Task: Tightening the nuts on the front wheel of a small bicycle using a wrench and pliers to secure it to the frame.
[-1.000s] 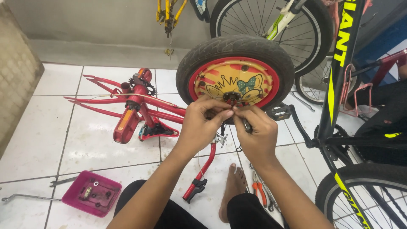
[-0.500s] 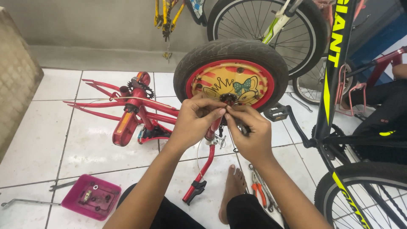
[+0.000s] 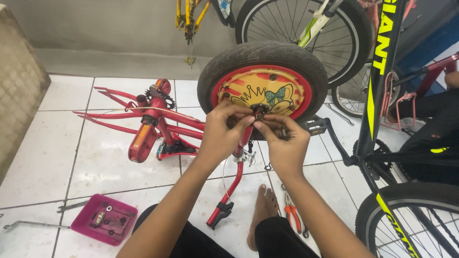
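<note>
Small bike wheel (image 3: 263,71) stands upright in front of the person, black tyre, red rim, yellow disc with a crown and bow picture. Its hub (image 3: 259,112) sits at the middle of the disc, just above both hands.

Left hand (image 3: 223,134) comes up from below, fingers curled, thumb and fingertips pinched at the hub from the left side. Right hand (image 3: 286,145) mirrors it from the right, fingertips closed on the same spot and touching the left hand's fingertips. A small dark part is held between them at the hub; what kind of part, cannot tell.

Red bike frame (image 3: 148,124) lies on the white floor tiles (image 3: 95,162), left of the hands, one red tube running down under the left wrist. Pink tray (image 3: 103,219) with small metal parts sits near the left forearm, lower left, a spanner (image 3: 67,207) just beside it. Orange-handled pliers (image 3: 292,217) lie on the tiles beside a bare foot (image 3: 262,215), between the forearms. A black and yellow bike (image 3: 382,95) stands to the right, well clear of the hands.
</note>
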